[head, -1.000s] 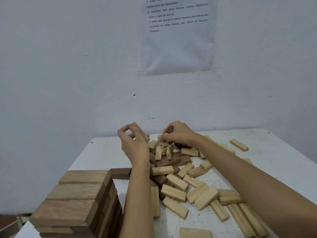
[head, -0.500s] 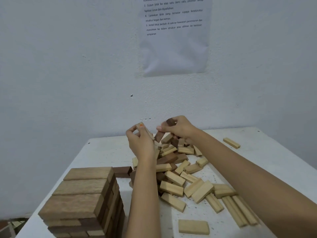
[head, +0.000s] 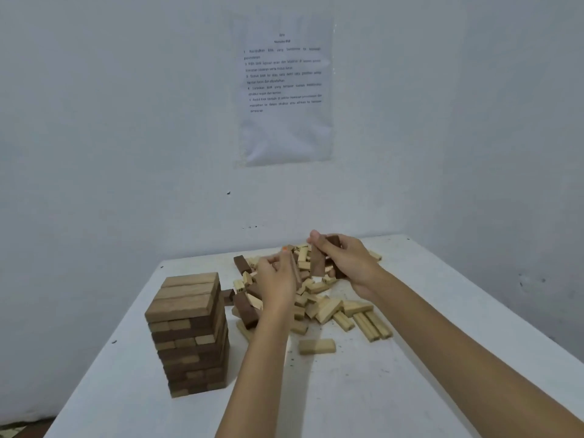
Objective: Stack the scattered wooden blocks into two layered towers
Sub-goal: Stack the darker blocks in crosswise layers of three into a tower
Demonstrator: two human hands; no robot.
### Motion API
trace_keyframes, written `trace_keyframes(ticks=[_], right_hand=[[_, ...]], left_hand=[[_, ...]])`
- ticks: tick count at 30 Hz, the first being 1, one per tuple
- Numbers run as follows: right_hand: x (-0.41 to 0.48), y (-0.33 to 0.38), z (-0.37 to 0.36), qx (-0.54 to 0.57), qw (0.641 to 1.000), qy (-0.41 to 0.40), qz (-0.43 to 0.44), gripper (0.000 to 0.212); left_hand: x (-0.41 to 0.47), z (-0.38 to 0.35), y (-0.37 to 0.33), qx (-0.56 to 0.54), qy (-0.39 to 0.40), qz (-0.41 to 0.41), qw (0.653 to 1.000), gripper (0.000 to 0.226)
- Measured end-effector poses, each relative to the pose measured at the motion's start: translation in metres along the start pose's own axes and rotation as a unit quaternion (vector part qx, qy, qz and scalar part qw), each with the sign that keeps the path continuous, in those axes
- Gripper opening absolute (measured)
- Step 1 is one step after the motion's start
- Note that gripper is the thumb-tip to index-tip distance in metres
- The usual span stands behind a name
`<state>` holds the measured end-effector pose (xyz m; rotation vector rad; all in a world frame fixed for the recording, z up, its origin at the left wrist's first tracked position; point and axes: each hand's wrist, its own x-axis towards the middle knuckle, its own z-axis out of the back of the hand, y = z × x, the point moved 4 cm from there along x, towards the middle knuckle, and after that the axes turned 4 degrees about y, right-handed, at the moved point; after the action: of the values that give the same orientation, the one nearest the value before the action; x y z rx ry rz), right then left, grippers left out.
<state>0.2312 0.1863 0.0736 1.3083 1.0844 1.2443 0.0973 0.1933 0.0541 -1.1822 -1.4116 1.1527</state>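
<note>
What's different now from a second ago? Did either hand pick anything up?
The right hand, which was down in the loose pile, has lifted a dark brown block out of it and grips it upright. The left hand kept hold of its orange-marked block. The tower stayed as it was.

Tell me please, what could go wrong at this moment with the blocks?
The left hand, gripping a brown block, has its forearm close beside the tower; a sideways swing may knock it. The right hand grips dark blocks above the pile; one could slip and scatter others.
</note>
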Motion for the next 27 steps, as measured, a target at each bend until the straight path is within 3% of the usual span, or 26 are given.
trace_keyframes(ticks=[7,12,22,27], right_hand=[[-0.069,-0.017,-0.008,-0.051,0.999,-0.007,-0.007,0.04],[-0.102,-0.043,-0.014,-0.059,0.997,-0.015,-0.038,0.028],[-0.133,-0.056,-0.026,-0.079,0.996,-0.029,0.023,0.015],[-0.136,-0.058,-0.027,-0.139,0.989,-0.029,0.043,0.012]], left_hand=[[-0.046,0.021,0.015,0.057,0.048,0.028,0.997,0.023],[-0.075,0.041,0.028,0.115,0.071,0.025,0.991,0.015],[-0.109,0.061,0.041,0.19,0.113,-0.022,0.975,0.013],[-0.111,0.064,0.043,0.203,0.107,-0.041,0.973,0.008]])
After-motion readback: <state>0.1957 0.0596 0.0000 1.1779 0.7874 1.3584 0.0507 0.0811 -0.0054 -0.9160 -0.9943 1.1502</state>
